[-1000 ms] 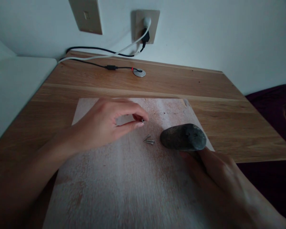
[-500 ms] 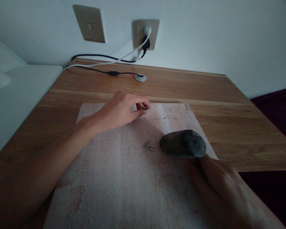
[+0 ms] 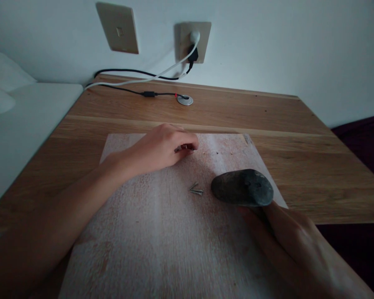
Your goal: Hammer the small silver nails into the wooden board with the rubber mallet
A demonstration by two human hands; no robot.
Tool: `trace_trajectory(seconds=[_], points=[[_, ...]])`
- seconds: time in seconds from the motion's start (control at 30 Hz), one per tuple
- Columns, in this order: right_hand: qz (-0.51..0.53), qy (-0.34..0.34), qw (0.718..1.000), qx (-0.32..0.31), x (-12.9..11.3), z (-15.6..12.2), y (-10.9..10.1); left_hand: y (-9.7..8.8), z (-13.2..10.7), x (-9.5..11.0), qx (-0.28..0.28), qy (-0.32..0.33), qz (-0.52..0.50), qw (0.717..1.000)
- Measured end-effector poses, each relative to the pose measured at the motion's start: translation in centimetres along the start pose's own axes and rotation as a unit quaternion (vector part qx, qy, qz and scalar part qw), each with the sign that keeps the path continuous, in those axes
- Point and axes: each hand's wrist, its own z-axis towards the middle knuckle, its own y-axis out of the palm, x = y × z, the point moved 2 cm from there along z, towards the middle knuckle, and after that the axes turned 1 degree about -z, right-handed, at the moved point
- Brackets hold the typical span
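Note:
My left hand [image 3: 162, 147] rests on the far part of a pale, worn wooden board [image 3: 162, 232], its thumb and fingers pinched on a small nail whose tip shows at the fingertips. My right hand [image 3: 286, 236] lies at the board's right edge, closed around the near end of a dark grey stone [image 3: 241, 187]. Two loose nails [image 3: 195, 190] lie on the board just left of the stone, about a hand's width in front of my left hand.
The board lies on a wooden desk [image 3: 299, 137] against a white wall. A black cable and a white cable [image 3: 137, 81] run from a wall socket [image 3: 193, 41] across the desk's back. A silver disc [image 3: 185, 99] sits there. A white bed [image 3: 21, 124] adjoins on the left.
My left hand has carried the pinched nail away from the loose nails toward the board's far edge and lowered it onto the board. The right hand and stone have stayed put.

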Motion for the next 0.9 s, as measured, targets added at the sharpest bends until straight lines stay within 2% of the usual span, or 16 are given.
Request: trace_trajectory(seconds=[0.1, 0.23, 0.43, 0.6, 0.67, 0.8, 0.9], points=[[0.007, 0.012, 1.000, -0.002, -0.3, 0.0, 0.1, 0.0, 0.1, 0.1, 0.002, 0.007, -0.009, 1.000], [0.017, 0.061, 0.998, 0.005, -0.5, -0.1, 0.1, 0.1, 0.2, 0.2, -0.002, 0.015, -0.019, 1.000], [0.032, 0.031, 0.999, -0.027, -0.4, 0.5, -0.7, 0.4, 0.3, 0.0, 0.003, 0.017, -0.017, 1.000], [0.009, 0.049, 0.999, -0.018, -0.3, 2.4, -2.0, 0.5, 0.3, -0.2, 0.019, 0.010, -0.006, 1.000], [-0.006, 0.035, 0.999, 0.001, -0.3, 3.7, -2.6, 0.6, 0.3, -0.3, 0.020, 0.002, -0.005, 1.000], [-0.033, -0.063, 0.997, 0.035, -1.0, 6.2, -3.1, 0.6, 0.3, -0.1, 0.014, -0.039, -0.025, 0.999], [-0.058, -0.101, 0.992, 0.052, -1.6, 7.7, -3.1, 0.5, 0.2, 0.2, 0.011, -0.066, -0.050, 0.997]])
